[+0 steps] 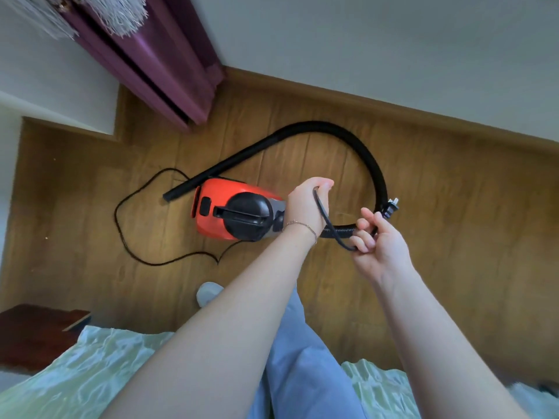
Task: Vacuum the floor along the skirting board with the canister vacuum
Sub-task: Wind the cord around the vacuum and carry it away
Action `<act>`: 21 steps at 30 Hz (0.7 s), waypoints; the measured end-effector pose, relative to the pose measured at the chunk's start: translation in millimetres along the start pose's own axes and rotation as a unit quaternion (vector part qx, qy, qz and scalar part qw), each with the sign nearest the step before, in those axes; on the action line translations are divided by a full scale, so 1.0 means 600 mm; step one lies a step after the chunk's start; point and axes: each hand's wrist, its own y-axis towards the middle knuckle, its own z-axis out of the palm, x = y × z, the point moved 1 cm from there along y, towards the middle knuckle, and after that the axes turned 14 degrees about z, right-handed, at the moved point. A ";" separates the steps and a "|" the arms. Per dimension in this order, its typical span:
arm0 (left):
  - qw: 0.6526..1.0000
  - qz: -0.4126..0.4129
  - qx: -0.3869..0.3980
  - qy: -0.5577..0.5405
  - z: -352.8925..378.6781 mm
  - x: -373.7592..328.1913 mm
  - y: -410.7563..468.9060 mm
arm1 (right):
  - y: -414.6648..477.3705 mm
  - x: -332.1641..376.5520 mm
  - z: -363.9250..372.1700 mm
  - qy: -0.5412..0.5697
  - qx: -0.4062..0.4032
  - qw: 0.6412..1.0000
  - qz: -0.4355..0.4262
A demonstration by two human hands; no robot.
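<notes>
Fingers (363, 237) of right hand (381, 252) curled round power cord (325, 218) near plug (390, 205), left hand (305, 207) fisted on same cord, canister vacuum (230, 213) on floor (453, 213) beyond, hose (363, 146) arcing toward far skirting board (393, 107), open floor right, thin loop left, probably same cord
</notes>
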 end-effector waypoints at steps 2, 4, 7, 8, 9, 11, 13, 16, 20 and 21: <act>0.999 0.030 0.016 -0.001 0.025 -0.024 0.014 | -0.001 0.006 -0.009 0.033 0.001 0.999 0.009; 0.997 0.076 0.030 0.011 0.042 -0.049 0.030 | -0.005 0.016 -0.012 0.063 0.013 0.998 0.004; 0.985 0.158 0.040 0.062 0.045 -0.070 0.059 | -0.008 0.031 -0.009 0.103 0.057 0.993 -0.019; 0.978 0.182 0.043 0.090 0.038 -0.068 0.072 | -0.008 0.034 -0.007 0.113 0.074 0.990 -0.032; 0.971 0.201 0.046 0.119 0.026 -0.063 0.086 | -0.006 0.036 -0.005 0.117 0.089 0.988 -0.046; 0.960 0.216 0.041 0.173 -0.008 -0.043 0.111 | 0.000 0.032 0.003 0.111 0.109 0.985 -0.070; 0.950 0.216 0.027 0.222 -0.050 -0.013 0.128 | 0.008 0.018 0.013 0.099 0.114 0.985 -0.083; 0.932 0.216 0.007 0.290 -0.122 0.035 0.135 | 0.025 -0.018 0.031 0.062 0.092 0.990 -0.091; 0.911 0.197 -0.016 0.362 -0.228 0.077 0.147 | 0.047 -0.102 0.059 -0.092 0.043 0.989 -0.110; 0.906 0.186 -0.014 0.379 -0.246 0.078 0.154 | 0.053 -0.125 0.066 -0.115 0.051 0.985 -0.117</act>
